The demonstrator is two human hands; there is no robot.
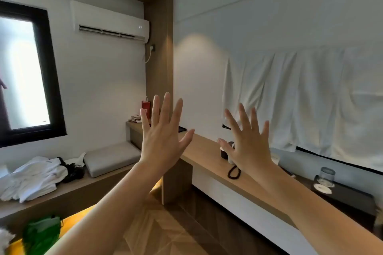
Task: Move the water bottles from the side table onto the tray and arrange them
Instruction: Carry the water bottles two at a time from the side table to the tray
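My left hand (163, 130) and my right hand (246, 138) are raised in front of me, backs towards the camera, fingers spread and straight. Neither hand holds or touches anything. A dark tray (350, 194) lies at the right end of the wooden counter (205, 151), with an upturned glass (327, 176) on a white coaster. No water bottle shows anywhere in this view. My right hand partly hides a dark object and a coiled black cord (234, 172) on the counter.
A white sheet (306, 99) hangs on the right wall above the counter. A red box (145, 105) stands at the counter's far end. A low bench on the left holds white clothes (35, 178) and a grey cushion (112, 157). A green bag (41, 234) sits at the bottom left.
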